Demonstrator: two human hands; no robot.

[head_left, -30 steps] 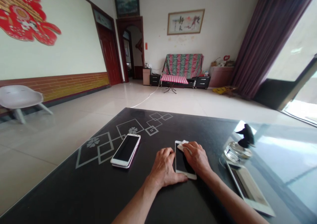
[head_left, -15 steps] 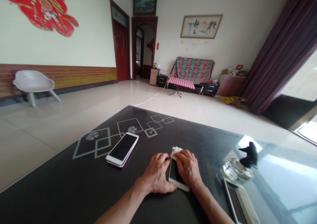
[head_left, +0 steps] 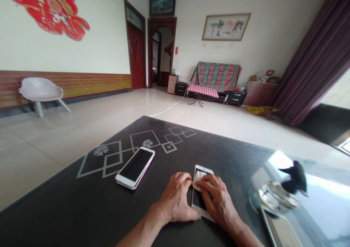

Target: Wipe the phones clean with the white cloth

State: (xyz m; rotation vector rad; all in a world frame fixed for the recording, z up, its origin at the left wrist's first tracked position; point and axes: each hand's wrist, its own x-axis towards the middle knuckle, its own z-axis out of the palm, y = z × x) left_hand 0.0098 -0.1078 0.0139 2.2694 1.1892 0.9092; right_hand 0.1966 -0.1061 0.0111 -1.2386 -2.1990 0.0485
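A white smartphone (head_left: 198,200) with a dark screen lies face up on the black table. My left hand (head_left: 176,200) is curled along its left edge, the thumb at its lower end, holding it in place. In my right hand (head_left: 220,199), a bunched white cloth (head_left: 199,177) is pressed onto the upper half of the screen. My fingers hide part of the cloth and of the phone's right side. To the left lies another white phone (head_left: 136,168), apparently on top of a second device with a purplish edge.
A clear spray bottle (head_left: 275,196) with a black nozzle stands at the right. Near its base lies a flat light-framed device (head_left: 283,227), cut off by the frame. The glossy table (head_left: 90,203) bears grey square patterns. A white chair (head_left: 41,90) stands by the left wall.
My right hand has drawn the cloth down from the phone's top end, which now shows. The whole view has shifted slightly.
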